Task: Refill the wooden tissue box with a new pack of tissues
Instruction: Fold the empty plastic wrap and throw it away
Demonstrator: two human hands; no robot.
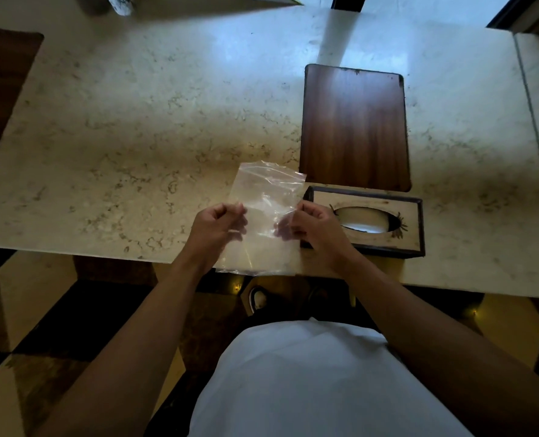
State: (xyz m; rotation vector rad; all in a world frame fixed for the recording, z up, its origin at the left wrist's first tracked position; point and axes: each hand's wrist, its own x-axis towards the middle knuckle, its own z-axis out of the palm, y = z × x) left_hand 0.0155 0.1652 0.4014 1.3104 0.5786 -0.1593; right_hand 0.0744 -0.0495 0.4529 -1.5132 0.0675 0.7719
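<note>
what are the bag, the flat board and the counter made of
Bag: thin clear plastic film, glossy and crinkled; the counter shows through. Flat board: dark wood or veneer, with grain streaks and a satin sheen. Counter: polished, veined cream stone, probably marble.

1. Cool daylight comes from beyond my fingers [230, 212] and makes a pale glare on the marble table [167, 105].
2. Near my fingers the table looks warm and dimmer.
3. Below my wrists all is dark.
4. The edges bend, and my fingers are slightly blurred.
</note>
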